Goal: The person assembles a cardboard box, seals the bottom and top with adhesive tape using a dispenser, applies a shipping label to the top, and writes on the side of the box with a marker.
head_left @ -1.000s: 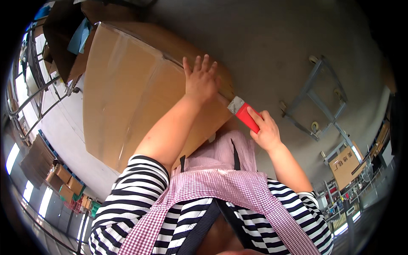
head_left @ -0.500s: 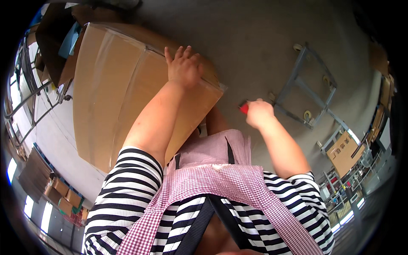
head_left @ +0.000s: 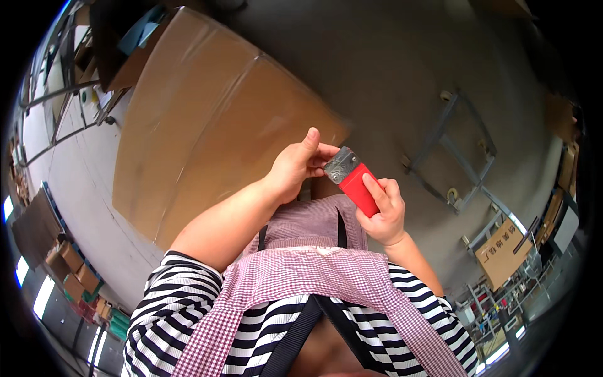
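Above the large cardboard box (head_left: pixel 207 119), the right hand (head_left: pixel 383 213) grips a red-handled scraper (head_left: pixel 353 178); the left hand (head_left: pixel 298 166) pinches its metal blade with thumb and fingers.

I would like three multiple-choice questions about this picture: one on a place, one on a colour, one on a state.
1. Where is the big cardboard box?
A. left of the hands
B. on the person's lap
C. on the metal frame

2. What colour is the scraper handle?
A. blue
B. red
C. yellow

3. What is the left hand doing?
A. resting flat on the box
B. hanging free
C. pinching the scraper's metal blade

Answers: 1 A, the box fills the upper left. 2 B, the handle in the right hand is red. 3 C, its thumb and fingers meet at the blade.
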